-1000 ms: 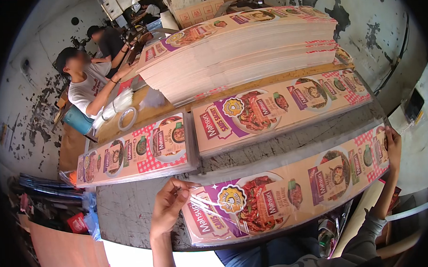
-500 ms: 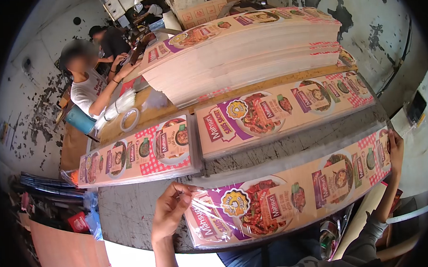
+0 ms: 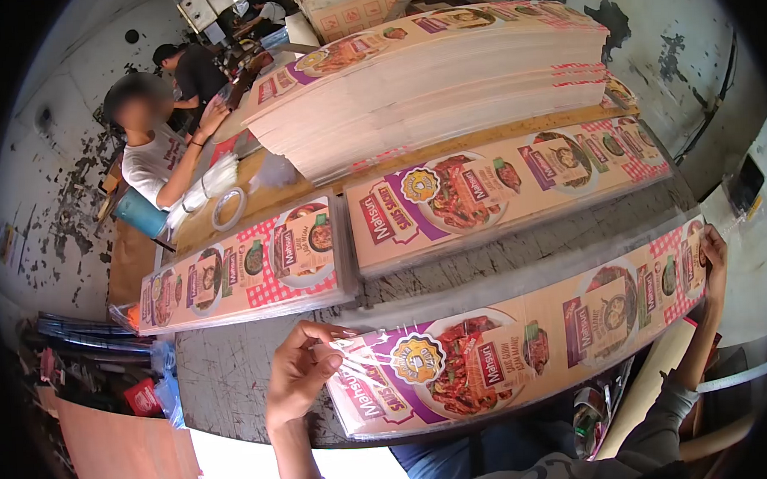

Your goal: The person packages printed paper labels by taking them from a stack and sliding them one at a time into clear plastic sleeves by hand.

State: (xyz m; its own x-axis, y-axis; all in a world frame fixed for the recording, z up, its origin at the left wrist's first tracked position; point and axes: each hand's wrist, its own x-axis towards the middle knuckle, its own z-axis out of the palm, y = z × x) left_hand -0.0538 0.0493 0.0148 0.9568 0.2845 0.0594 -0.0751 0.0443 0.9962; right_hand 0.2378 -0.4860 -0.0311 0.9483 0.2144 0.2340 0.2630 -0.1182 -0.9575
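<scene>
Strip (image 3: 526, 334) partly obscured by glare near left hand (image 3: 300, 376).

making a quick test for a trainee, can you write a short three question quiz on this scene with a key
1. True or false: the left hand is at the end of the front strip nearer its round yellow badge.

2. Fill in the missing word: the right hand is at the end nearer the red-and-white ____ pattern.

3. Choose one. Where does the tallest stack stand?
a) right under the front strip
b) farther from the person than the front strip
c) nearer to the person than the front strip

Key: 1. True. 2. Checked. 3. b
</scene>
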